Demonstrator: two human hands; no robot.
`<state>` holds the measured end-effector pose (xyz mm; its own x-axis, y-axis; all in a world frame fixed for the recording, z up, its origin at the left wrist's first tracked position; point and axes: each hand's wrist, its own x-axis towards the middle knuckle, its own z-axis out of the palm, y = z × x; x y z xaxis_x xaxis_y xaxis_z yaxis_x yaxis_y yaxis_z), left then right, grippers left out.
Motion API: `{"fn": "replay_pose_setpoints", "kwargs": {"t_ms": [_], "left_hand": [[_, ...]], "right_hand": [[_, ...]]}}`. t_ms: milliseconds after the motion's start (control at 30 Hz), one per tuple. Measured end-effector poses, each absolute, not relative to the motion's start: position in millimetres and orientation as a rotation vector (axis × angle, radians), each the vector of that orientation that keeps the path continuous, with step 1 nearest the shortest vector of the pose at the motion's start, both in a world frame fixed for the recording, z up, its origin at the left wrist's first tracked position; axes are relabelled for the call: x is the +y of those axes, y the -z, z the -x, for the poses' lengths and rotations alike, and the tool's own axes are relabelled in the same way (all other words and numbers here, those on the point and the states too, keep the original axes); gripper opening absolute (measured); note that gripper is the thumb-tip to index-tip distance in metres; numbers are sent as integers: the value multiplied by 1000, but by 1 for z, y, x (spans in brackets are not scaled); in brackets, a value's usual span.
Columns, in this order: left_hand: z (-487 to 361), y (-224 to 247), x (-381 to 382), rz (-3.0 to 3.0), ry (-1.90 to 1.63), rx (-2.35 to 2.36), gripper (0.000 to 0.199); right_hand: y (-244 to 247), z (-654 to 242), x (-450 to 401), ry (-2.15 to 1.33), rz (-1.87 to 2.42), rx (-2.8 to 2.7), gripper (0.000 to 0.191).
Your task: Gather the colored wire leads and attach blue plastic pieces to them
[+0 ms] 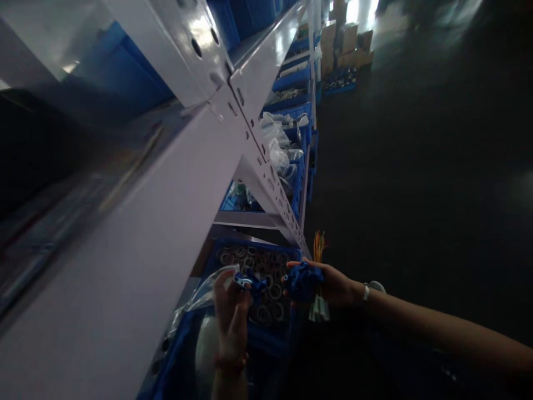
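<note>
My left hand (233,308) is closed on a small blue part (255,283) with a shiny metal piece at its left end. To its right, my right hand (331,283) holds several blue parts (302,280) in a cluster on the palm, fingers curled around them. The two hands are apart, over a blue bin (268,340) of loose rings (263,314). A clear plastic bag (208,289) lies by my left hand's fingers. An orange-and-white bundle of thin strands (319,247) shows behind my right hand.
A white metal shelf post (233,116) and beam (137,233) stand close at the left. Further along the rack are blue bins with plastic bags (278,144). Cardboard boxes (350,47) stand at the back on the dark floor (425,155).
</note>
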<state>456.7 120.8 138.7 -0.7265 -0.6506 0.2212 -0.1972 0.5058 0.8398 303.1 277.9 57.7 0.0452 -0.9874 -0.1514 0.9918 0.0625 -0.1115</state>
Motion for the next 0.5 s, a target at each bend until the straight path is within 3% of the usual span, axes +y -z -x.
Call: {"fn": "replay_pose_setpoints", "kwargs": {"t_ms": [100,267,500], "left_hand": [[-453,-127,153,-689,1385,-2228,40],[-445,-122,180,-457,1096,-2595,30],[-433,-110,197,-193,883,-2643,17]], "right_hand": [[-52,-305,275,1501,-41,216,41],[-41,-302,282,1501,-65,278,41],[-39,-291,309,1498,-59,246,38]]}}
